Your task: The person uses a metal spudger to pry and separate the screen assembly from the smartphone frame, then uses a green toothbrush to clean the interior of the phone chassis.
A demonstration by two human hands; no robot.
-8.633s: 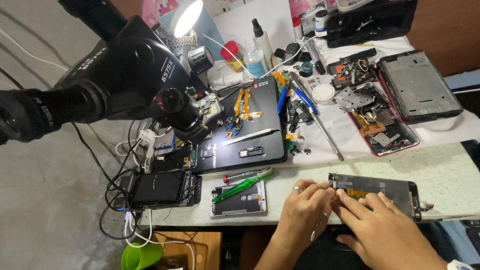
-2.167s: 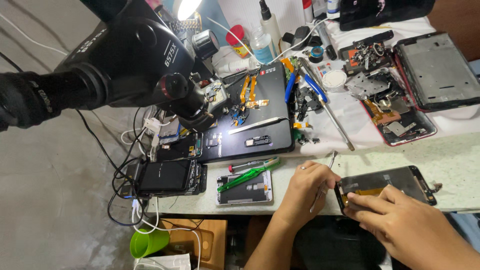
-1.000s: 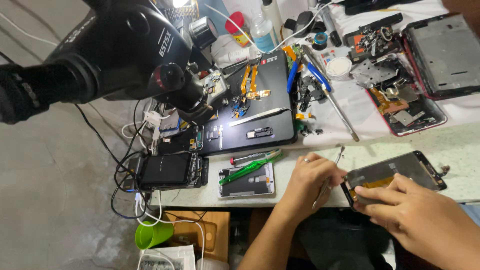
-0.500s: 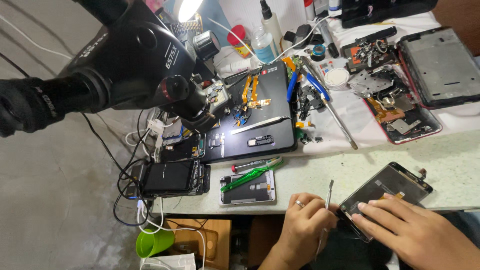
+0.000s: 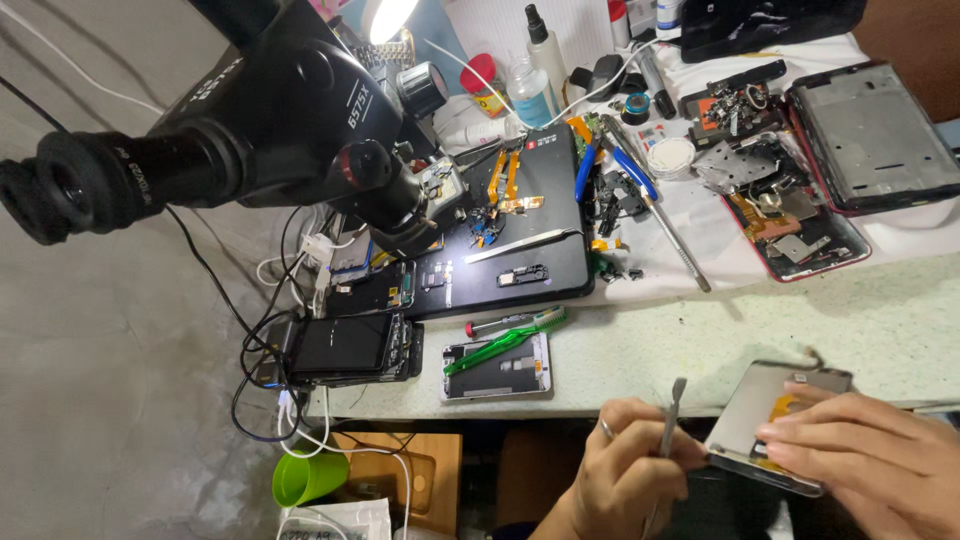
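One phone frame [image 5: 762, 415] at desk [image 5: 700, 340] front edge, long axis running lower-left to upper-right. Right hand [image 5: 870, 470] grip clamped on it. Left hand [image 5: 625, 475] grip pinching one metal spudger [image 5: 670, 418], tip up.

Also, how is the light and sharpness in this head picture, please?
Head view: the lamp at the top is blown out to white; the microscope looms large and dark; straight edges bend near the corners; left hand, right hand and phone frame look slightly soft at the bottom edge.

Black microscope [image 5: 270, 120] over dark mat [image 5: 520, 240] — green toothbrush [image 5: 505, 337] nearby.
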